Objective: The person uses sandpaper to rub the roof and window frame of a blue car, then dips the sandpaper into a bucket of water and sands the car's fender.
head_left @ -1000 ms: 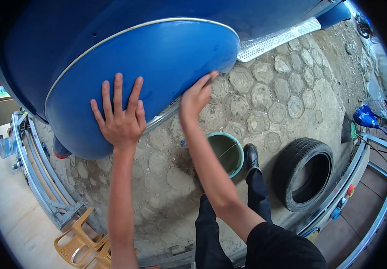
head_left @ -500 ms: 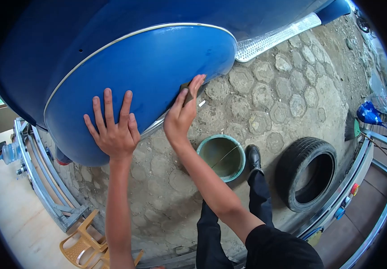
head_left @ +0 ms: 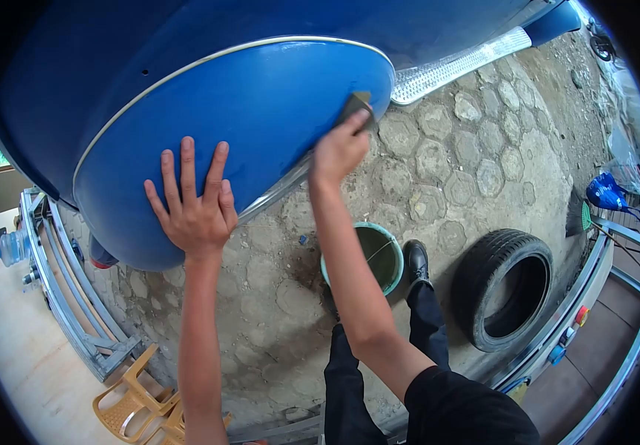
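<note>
My left hand (head_left: 200, 215) lies flat on the blue car fender (head_left: 261, 96), its fingers spread. A dark brown sanding block (head_left: 355, 107) with a lighter edge is in my right hand (head_left: 342, 148), near the right end of the fender. The fingers wrap around the block, which rests against the painted surface. My palm hides part of it, and the hand is slightly blurred. A pale trim line (head_left: 209, 58) runs along the fender's upper edge.
Below my right arm stands a teal bucket (head_left: 396, 278), partly covered by the forearm. A tire (head_left: 476, 289) lies to the right of my shoe (head_left: 416, 261). A silver running board (head_left: 461, 67) extends from the fender. Yellow plastic chairs (head_left: 123, 415) and metal rails (head_left: 90, 297) are at lower left.
My right hand has moved up and to the right along the fender with the sanding block. My left hand stays flat in nearly the same place.
</note>
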`<action>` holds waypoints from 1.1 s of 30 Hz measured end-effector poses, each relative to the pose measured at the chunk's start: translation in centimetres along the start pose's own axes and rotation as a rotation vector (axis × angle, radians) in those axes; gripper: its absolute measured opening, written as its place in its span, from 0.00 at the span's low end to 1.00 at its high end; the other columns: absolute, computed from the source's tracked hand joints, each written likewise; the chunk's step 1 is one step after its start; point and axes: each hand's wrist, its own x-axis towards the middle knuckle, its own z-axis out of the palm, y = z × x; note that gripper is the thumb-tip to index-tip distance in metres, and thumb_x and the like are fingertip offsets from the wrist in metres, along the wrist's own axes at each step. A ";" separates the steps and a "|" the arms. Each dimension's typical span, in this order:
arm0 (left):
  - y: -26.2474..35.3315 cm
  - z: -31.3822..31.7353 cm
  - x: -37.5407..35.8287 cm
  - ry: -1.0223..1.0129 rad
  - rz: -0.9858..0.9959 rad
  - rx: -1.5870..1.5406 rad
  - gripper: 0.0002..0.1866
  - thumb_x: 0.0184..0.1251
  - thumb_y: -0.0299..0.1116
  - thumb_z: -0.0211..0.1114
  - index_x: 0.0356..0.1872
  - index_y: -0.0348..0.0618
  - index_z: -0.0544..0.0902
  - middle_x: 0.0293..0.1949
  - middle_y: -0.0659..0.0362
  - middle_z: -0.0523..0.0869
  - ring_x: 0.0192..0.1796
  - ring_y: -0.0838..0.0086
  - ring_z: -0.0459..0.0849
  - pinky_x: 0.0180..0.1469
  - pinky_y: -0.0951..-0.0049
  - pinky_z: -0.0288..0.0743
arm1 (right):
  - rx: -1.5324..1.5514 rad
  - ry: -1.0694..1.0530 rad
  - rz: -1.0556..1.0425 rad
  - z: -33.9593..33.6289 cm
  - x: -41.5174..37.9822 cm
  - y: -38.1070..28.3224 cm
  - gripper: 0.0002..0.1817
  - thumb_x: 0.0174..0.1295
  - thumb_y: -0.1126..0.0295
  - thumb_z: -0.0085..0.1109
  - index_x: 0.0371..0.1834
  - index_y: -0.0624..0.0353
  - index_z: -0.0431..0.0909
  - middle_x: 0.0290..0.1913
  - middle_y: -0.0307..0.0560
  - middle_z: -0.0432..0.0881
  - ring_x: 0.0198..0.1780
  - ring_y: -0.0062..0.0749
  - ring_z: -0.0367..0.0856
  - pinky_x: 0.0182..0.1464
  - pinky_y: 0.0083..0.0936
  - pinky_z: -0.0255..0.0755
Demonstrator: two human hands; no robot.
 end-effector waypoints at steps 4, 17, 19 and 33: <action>0.0 -0.2 0.1 0.008 0.010 -0.005 0.25 0.79 0.45 0.46 0.73 0.76 0.76 0.79 0.66 0.70 0.80 0.62 0.66 0.83 0.49 0.46 | -0.245 -0.033 -0.804 0.2 -3.9 3.1 0.28 0.80 0.76 0.47 0.82 0.58 0.61 0.81 0.65 0.59 0.82 0.54 0.57 0.76 0.38 0.61; -0.5 0.3 -0.1 0.049 0.056 0.002 0.25 0.79 0.43 0.45 0.73 0.70 0.77 0.78 0.61 0.71 0.79 0.57 0.67 0.83 0.48 0.47 | -0.058 0.173 -0.452 -3.3 -0.6 4.9 0.18 0.80 0.65 0.53 0.65 0.64 0.80 0.68 0.61 0.79 0.69 0.50 0.77 0.69 0.39 0.70; -0.6 0.2 -0.1 0.048 0.062 0.006 0.25 0.79 0.43 0.45 0.73 0.69 0.77 0.78 0.61 0.71 0.79 0.57 0.67 0.83 0.47 0.47 | 0.037 0.320 -0.211 -5.7 1.5 4.1 0.20 0.81 0.61 0.51 0.60 0.67 0.81 0.58 0.59 0.84 0.57 0.44 0.84 0.60 0.39 0.76; -0.8 0.3 -0.3 0.038 0.080 0.010 0.25 0.79 0.44 0.45 0.73 0.68 0.77 0.78 0.59 0.71 0.79 0.55 0.66 0.83 0.46 0.47 | -0.268 -0.005 -0.672 -3.6 6.5 1.1 0.17 0.77 0.68 0.56 0.66 0.57 0.79 0.58 0.55 0.80 0.58 0.47 0.81 0.64 0.38 0.74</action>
